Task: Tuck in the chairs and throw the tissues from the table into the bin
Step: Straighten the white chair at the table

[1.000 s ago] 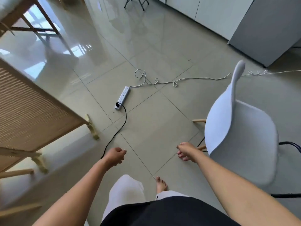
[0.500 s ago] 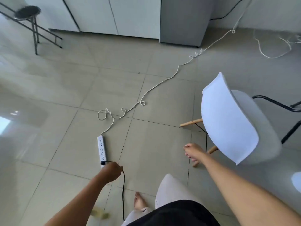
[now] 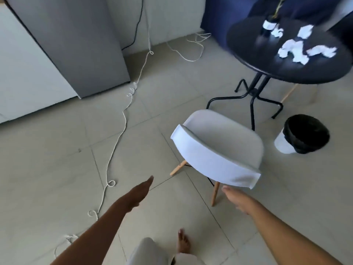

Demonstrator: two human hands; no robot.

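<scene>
Both hands reach out flat and empty, fingers spread, holding nothing. The right hand (image 3: 236,197) is just below the lower edge of the white chair (image 3: 219,150) backrest, near it but not yet touching; the left hand (image 3: 140,192) hangs further off, to the left of the chair's wooden legs.

The step in hand looks like tucking in this chair. It stands beyond the hands, pulled clear of the round black desk (image 3: 248,52), its seat facing the desk's black pedestal base. To do it well, I would take the top of the backrest with both hands, one toward each end, and push evenly toward the desk so the chair slides straight instead of swivelling. The seat has to pass between the spread feet of the base, so a slow push with a slight steer seems wise. The white cord (image 3: 122,131) trails on the floor to the left of the left hand, clear of the chair's path.

Counted: one white chair fully in view, with a wooden leg beyond the desk hinting at a second; about five crumpled tissues (image 3: 294,49) on the desk, blurred, so the count is rough; one bin (image 3: 303,134) with a black liner, on the floor right of the chair, far beyond the right hand.
</scene>
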